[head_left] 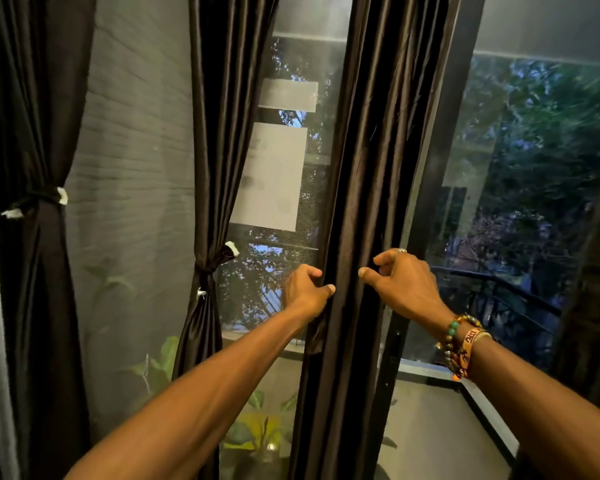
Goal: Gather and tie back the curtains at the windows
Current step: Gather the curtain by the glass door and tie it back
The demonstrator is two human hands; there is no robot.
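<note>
I am on the gathering step with the middle curtain, the dark, shiny panel hanging down the centre of the frame in front of the window. My left hand grips its left edge, with the fingers wrapped behind the cloth and the thumb in front. My right hand, level with it and just to the right, has its fingers curled round the right edge and the thumb laid against the folds. The panel is bunched between my two hands and hangs loose below them, with nothing tied round it.

Two panels look finished. The far-left curtain, at the left edge of the frame, is cinched by a cord. The second curtain, left of centre, is pulled in by its own cord, a little above the level of my hands. A dark strip at the right edge may be another curtain, but it is too blurred to tell.

The next move, as I judge it, is to squeeze the folds into one tight bundle and pass it to a single hand, freeing the other for a tie. I see no loose cord near my hands, so finding one comes first. The cloth looks slippery, so the holding hand needs a firm wrap, at about the height of the second curtain's knot.
</note>
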